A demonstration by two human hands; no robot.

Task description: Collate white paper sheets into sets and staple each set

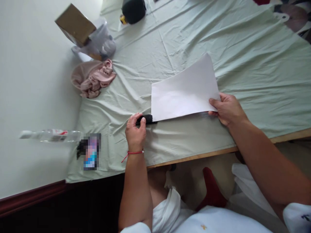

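Note:
My left hand, with a red cord at the wrist, is closed around a black stapler. The stapler's front end meets the lower left corner of some white paper; whether the corner lies between its jaws I cannot tell. My right hand pinches the paper's right edge, thumb on top and fingers beneath. The paper is slightly bowed, and its upper right corner is raised. How many sheets there are does not show.
A green cloth covers the table, whose wooden edge runs nearest me. Along the left are a clear bottle, a pixelated item, a pink cloth and a cardboard box on a plastic container. A black case stands farther back.

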